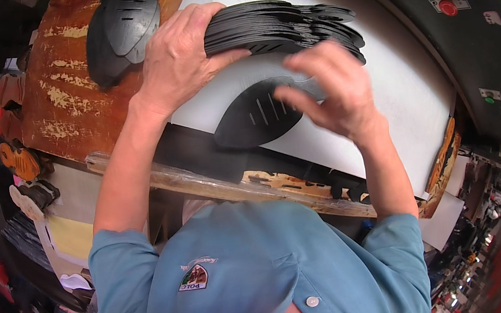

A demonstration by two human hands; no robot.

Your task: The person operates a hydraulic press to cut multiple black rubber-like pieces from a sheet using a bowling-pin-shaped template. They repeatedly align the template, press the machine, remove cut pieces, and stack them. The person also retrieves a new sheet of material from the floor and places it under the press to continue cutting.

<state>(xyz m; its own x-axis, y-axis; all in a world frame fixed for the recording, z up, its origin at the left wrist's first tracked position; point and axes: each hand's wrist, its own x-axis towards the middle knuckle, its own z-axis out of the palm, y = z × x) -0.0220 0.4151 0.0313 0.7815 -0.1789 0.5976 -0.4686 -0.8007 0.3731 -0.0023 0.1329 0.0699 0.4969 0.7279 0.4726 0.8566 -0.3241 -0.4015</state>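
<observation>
Your blue shirt [242,269] sits nearest the camera, forearms reaching up from it over the pale plate [390,128]. Your left hand [178,50] grasps the left end of the stack of black slotted pieces [262,20], fingers over the top and thumb along the near side; the right end fans out unevenly. Your right hand [342,93] is blurred, thumb and fingers parted, nothing visibly gripped; can't tell if it touches the stack or the loose slotted piece [244,118] beneath it. That loose piece lies flat on the plate, just below the stack, at the near edge. More grey-black pieces [127,19] lie on the worn brown board [53,109], upper left. Step looks like sorting or feeding pieces one by one, direction unclear. Next move probably calls for you to steady the stack left-handed and pinch a single piece with your right.
</observation>
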